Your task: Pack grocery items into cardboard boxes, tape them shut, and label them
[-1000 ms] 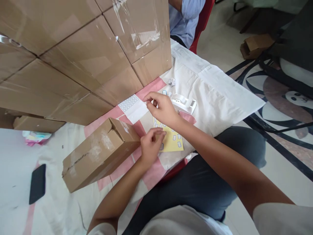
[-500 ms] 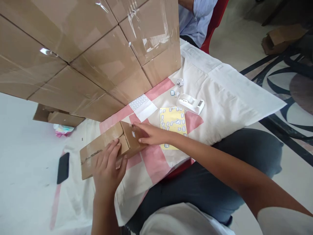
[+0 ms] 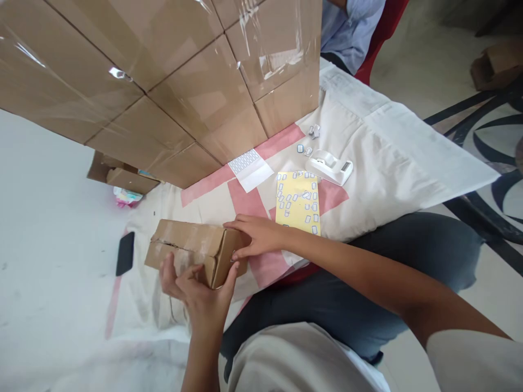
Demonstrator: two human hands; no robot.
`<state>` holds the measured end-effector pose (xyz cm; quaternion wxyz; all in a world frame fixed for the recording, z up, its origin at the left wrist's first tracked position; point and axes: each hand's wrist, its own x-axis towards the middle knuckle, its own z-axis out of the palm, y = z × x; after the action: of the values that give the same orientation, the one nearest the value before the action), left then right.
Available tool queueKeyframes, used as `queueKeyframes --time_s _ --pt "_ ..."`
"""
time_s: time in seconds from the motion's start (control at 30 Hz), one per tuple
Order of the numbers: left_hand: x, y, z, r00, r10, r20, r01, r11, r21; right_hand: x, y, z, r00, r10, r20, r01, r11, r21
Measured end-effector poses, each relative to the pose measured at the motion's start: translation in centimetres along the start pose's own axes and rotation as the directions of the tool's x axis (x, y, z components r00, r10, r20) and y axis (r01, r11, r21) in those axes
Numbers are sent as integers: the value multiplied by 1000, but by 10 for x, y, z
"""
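While the left hand (image 3: 200, 286) clasps the near side of a small cardboard box (image 3: 186, 233), the right hand (image 3: 259, 235) has hold of its end, so the box sits between the two. The left fingers are bent against the cardboard, the thumb stretched toward the end corner, close to the right thumb. On the right, the fingers lie along the upper edge with the thumb lower on the end face, a fairly wide grip; how hard either hand presses, I can't tell. The box is over the cream-and-pink cloth (image 3: 212, 202), near the person's lap, its taped, slightly gaping seam facing up. Whether its underside rests fully on the cloth, I can't make out from here.

Just beyond the right forearm, which covers its lower edge, lies a yellow sheet (image 3: 297, 213) dotted with little outlined labels. A white sheet (image 3: 260, 179) with rows of the same outlines lies to the left of it, by the foot of a tall stack of cartons (image 3: 196, 103). A white tape dispenser (image 3: 332, 170) stands just past the yellow sheet's far right corner, with a few loose labels (image 3: 300, 148) and crumpled scraps (image 3: 315, 131) nearby. A dark phone-like slab (image 3: 125, 254) lies off to the left, and across the table I see another person's pale blue sleeve (image 3: 365, 11) beside a red chair (image 3: 382, 41).
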<state>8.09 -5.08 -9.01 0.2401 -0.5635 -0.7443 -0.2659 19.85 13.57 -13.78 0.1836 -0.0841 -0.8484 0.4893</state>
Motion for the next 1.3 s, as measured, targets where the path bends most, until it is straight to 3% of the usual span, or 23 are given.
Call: queueKeyframes --time_s 0.2,0.6,0.8,1.0,1.17,1.3 --pt "-6 3 7 986 -166 -30 153 956 -251 -3 -4 1 999 -32 27 35 991 -126" --pt "-2 3 7 987 -161 13 158 945 -285 -9 -12 1 1000 -5 -25 -1 969 -249" --pt "-6 -5 10 992 -118 -34 107 966 -237 -12 -15 6 1000 3 -13 -7 941 -338" --pt "-26 -1 21 964 -265 4 257 934 -250 -16 -13 7 999 -21 -49 -1 918 -397" --pt "-25 -9 16 978 -197 68 208 927 -311 -22 -18 0 995 -94 -39 64 878 -475" --pt "15 9 11 996 -92 15 90 916 -390 -36 -28 -22 963 -160 -216 24 852 -524"
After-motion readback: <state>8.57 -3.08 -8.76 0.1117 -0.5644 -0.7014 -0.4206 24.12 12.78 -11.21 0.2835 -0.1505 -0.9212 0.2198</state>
